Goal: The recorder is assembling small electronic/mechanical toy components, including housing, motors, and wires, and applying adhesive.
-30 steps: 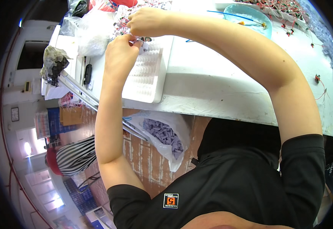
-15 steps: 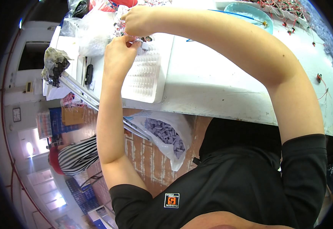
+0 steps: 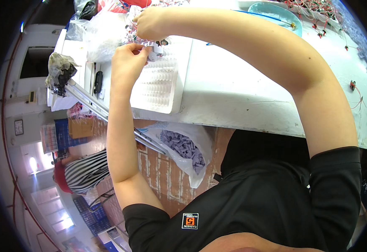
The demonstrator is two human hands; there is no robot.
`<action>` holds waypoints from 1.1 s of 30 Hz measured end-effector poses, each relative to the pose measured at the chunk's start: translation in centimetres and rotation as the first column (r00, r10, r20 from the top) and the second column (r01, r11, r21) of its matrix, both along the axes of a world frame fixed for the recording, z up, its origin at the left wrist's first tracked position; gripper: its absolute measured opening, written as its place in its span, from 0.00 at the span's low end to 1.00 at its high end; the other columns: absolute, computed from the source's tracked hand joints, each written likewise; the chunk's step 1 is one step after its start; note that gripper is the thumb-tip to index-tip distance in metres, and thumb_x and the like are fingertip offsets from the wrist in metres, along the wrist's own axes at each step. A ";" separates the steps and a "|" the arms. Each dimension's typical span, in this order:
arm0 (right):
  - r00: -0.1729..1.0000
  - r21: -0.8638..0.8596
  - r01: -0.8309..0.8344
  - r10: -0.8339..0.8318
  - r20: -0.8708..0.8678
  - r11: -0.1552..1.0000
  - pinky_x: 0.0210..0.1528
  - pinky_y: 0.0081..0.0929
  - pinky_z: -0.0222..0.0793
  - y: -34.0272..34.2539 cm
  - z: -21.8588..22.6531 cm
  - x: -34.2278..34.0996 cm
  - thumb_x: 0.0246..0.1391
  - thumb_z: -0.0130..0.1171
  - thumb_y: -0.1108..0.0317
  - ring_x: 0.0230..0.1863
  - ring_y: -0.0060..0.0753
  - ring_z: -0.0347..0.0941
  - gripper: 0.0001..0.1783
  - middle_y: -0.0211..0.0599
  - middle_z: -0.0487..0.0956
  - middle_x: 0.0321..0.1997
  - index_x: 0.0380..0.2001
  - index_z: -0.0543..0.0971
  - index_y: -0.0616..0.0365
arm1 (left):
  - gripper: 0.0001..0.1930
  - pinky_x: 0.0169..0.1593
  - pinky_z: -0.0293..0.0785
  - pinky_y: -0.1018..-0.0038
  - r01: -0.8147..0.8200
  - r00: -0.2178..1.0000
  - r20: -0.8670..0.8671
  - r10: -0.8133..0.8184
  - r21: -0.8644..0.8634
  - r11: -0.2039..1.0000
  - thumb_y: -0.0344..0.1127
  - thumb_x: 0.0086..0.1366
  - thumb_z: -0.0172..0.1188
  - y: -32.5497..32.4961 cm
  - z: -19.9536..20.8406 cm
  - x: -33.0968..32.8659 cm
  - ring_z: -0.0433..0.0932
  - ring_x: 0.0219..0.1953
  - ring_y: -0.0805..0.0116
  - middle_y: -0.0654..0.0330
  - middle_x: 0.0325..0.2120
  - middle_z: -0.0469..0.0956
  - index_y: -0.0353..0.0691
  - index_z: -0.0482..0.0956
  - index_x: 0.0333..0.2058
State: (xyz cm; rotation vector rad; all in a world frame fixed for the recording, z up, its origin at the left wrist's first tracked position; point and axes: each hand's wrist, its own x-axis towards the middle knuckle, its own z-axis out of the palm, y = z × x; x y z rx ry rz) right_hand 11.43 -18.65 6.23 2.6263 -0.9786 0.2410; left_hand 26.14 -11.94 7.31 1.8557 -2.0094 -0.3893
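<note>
Single head-worn fisheye view, looking steeply down over the white table [image 3: 250,96], close, edges bending toward the rim

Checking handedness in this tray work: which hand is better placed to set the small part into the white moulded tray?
Probably the left hand: its fingertips pinch the small white part right over the white moulded tray. The right hand sits farther back, by the clear bags.

Bare white table [image 3: 242,96] lies open right of the foam tray [image 3: 160,86] — plastic bags [image 3: 101,35] seemingly crowd the left.
</note>
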 end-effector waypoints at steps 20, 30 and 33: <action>0.875 0.384 -0.074 -0.125 0.467 0.920 0.39 0.37 0.77 3.8 -3.6 -3.1 0.43 0.72 0.58 0.37 0.41 0.82 0.18 0.40 0.85 0.35 0.36 0.87 0.58 | 0.15 0.36 0.85 0.74 0.024 0.841 -0.537 0.065 0.156 0.987 0.34 0.59 0.72 -0.3 0.2 2.6 0.83 0.28 0.68 0.55 0.28 0.81 0.25 0.82 0.35; 0.831 0.508 -0.116 -0.197 0.521 0.854 0.38 0.35 0.76 3.4 -4.2 -3.0 0.45 0.71 0.55 0.34 0.38 0.82 0.16 0.37 0.86 0.32 0.33 0.88 0.55 | 0.14 0.37 0.85 0.74 0.018 0.859 -0.508 0.065 0.156 0.988 0.34 0.60 0.71 0.2 0.4 2.5 0.83 0.29 0.69 0.54 0.30 0.82 0.26 0.83 0.37; 0.812 0.512 -0.123 -0.210 0.544 0.850 0.40 0.35 0.76 3.5 -4.4 -2.9 0.44 0.71 0.55 0.37 0.39 0.82 0.16 0.36 0.85 0.33 0.32 0.87 0.55 | 0.14 0.38 0.85 0.74 0.039 0.848 -0.529 0.041 0.138 0.990 0.33 0.60 0.71 0.3 0.3 2.8 0.83 0.30 0.70 0.55 0.30 0.83 0.27 0.84 0.39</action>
